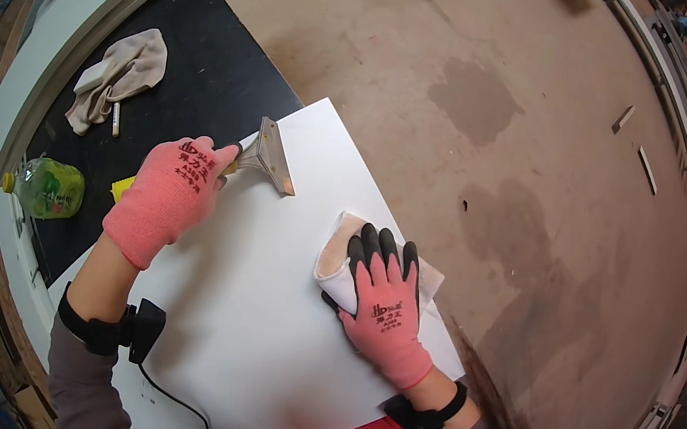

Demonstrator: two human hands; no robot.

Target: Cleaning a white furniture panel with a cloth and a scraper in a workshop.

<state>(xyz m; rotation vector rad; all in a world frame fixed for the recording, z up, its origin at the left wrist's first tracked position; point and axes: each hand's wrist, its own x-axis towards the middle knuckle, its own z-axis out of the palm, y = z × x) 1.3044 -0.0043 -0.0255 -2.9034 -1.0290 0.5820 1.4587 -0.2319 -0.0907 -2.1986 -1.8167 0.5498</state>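
Observation:
A large white panel (pixel 274 311) lies in front of me. My left hand (pixel 172 192), in a pink glove, is closed round the handle of a wide metal scraper (pixel 270 156). The scraper's blade is over the panel's far left edge, close to its far corner. On the panel's right side, my right hand (pixel 387 307), in a pink glove with black fingertips, presses a folded white and beige cloth (pixel 338 250) against the surface. Its fingers lie bent over the cloth, and its palm is hidden.
Left of the panel is a black tabletop (pixel 209 41) inside a pale frame (pixel 14 108). It carries a crumpled beige cloth (pixel 134 60), a bottle of green liquid (pixel 51 189) with a yellow cap, and a yellow item (pixel 121 187) partly behind my left hand. Brown floor (pixel 561 204) with dark stains lies to the right.

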